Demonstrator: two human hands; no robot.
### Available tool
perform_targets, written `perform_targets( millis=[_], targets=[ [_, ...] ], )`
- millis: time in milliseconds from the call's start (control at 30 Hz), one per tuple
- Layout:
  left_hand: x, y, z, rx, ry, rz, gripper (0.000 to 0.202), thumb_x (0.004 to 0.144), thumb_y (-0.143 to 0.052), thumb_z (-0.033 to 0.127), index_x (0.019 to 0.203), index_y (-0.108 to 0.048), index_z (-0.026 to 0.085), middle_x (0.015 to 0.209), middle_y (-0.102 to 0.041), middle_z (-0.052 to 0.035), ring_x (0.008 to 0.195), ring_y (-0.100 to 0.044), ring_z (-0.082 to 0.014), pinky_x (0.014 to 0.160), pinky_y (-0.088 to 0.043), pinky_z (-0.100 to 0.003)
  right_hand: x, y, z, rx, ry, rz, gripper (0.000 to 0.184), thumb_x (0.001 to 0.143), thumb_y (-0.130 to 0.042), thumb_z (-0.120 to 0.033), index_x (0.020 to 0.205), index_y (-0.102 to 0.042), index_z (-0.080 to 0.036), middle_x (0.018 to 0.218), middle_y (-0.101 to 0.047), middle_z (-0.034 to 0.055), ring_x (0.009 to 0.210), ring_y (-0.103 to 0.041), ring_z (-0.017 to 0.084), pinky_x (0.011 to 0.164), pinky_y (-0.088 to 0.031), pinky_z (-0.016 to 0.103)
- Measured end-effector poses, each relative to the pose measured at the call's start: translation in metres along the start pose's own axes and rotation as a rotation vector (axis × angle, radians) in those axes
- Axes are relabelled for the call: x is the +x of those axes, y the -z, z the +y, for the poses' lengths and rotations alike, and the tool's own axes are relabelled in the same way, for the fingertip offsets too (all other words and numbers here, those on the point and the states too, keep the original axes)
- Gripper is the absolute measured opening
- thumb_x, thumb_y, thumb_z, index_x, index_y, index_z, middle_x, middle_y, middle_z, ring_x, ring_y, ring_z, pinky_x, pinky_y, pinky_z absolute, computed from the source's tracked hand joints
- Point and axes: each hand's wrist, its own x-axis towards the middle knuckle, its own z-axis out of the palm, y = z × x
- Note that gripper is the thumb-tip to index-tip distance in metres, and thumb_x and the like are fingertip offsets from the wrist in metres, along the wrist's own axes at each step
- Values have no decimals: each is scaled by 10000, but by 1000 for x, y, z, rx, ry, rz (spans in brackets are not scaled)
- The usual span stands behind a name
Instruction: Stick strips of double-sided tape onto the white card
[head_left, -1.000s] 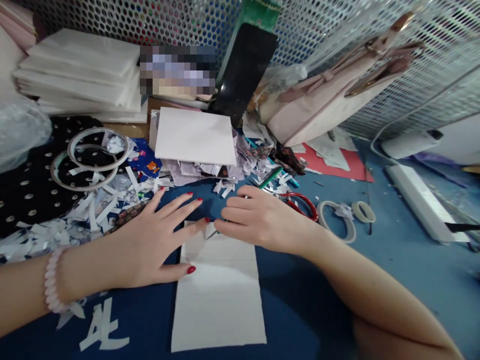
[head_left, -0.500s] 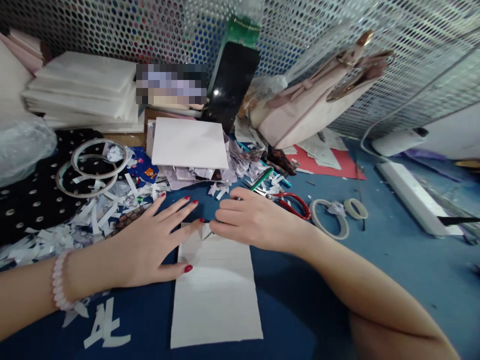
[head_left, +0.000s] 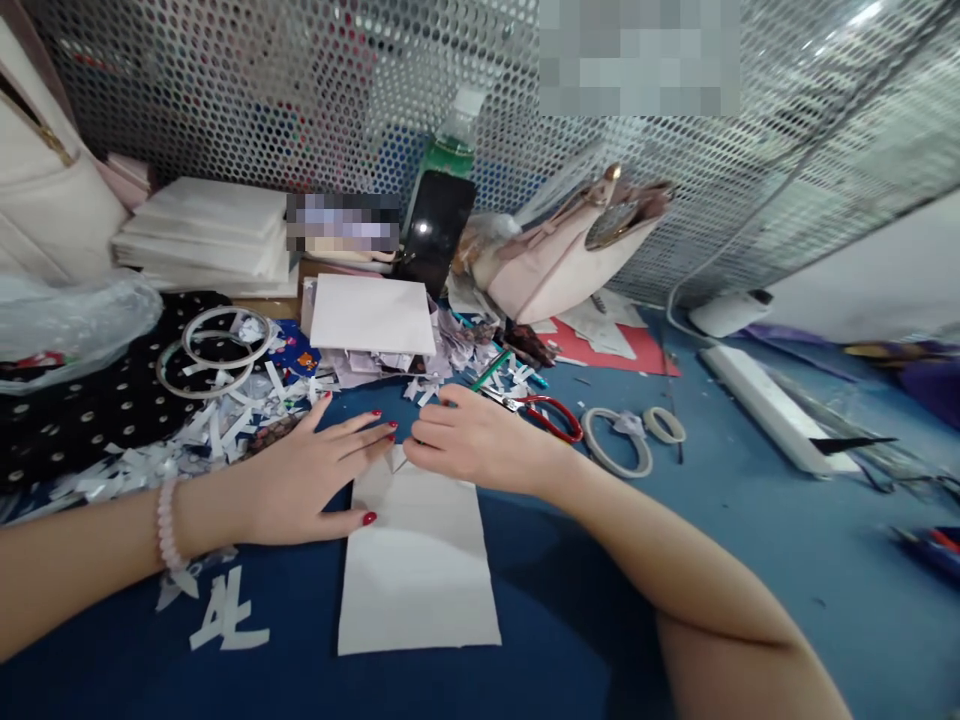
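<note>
A white paper sheet [head_left: 418, 575] lies flat on the dark blue table in front of me. My left hand [head_left: 300, 485] rests with fingers spread, its thumb and fingertips over the sheet's left and top edges. Curled tightly at the sheet's top edge is my right hand [head_left: 472, 440]; whatever its fingers pinch is hidden. A small raised paper piece [head_left: 397, 460] shows between the two hands. Just beyond my right hand lie red-handled scissors [head_left: 555, 418] and a slim green object [head_left: 493, 370].
Paper scraps [head_left: 225, 420] spread on the left, with tape rings [head_left: 225, 340]. White card stacks [head_left: 214, 235], a black phone [head_left: 437, 230] and a pink handbag [head_left: 559, 260] stand at the back. More tape rolls [head_left: 619, 440] and a white power strip [head_left: 769, 405] lie right.
The view has tilted up and shifted, so the scene appears smaller and displaced. Both hands stay at the sheet's top edge with nearly the same pose.
</note>
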Motion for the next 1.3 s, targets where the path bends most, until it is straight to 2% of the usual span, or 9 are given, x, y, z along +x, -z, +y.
perform_targets(
  millis=[333,533,867,1100,1300],
  targets=[
    [-3,1,1,28,13,19,702,994,-442,546,1565,-282,170,1596,-349,-142,1507,-266,-307,1233,-56,-576,4,-1,2,-29,52,20,194,1013,-432,-106,904,-580,-168,730,-560,-13,726,-465,163,725,-273,330],
    [-3,0,-1,5,9,-7,721,998,-433,540,1578,-240,158,1604,-325,-147,1518,-227,-321,1215,-41,-627,4,-2,4,-8,57,14,199,999,-431,-90,891,-581,-162,714,-550,-13,698,-463,161,689,-252,324],
    [-1,0,0,19,0,23,704,992,-440,543,1565,-292,162,1587,-364,-150,1495,-287,-341,1216,-56,-627,1,1,6,-2,67,32,185,992,-470,-93,867,-588,-161,690,-524,-21,695,-436,152,691,-238,322],
    [-2,-1,0,29,-6,38,701,993,-438,546,1559,-305,154,1584,-370,-152,1495,-292,-323,1226,-46,-596,-2,1,8,14,50,21,229,1012,-433,-97,862,-588,-176,694,-516,-25,699,-417,153,716,-261,315],
    [-1,2,1,24,9,0,696,994,-437,530,1564,-292,157,1595,-344,-150,1507,-261,-322,1222,-34,-600,0,-2,7,26,64,-15,225,1022,-429,-112,885,-593,-180,708,-526,-20,715,-423,155,718,-263,319]
  ],
)
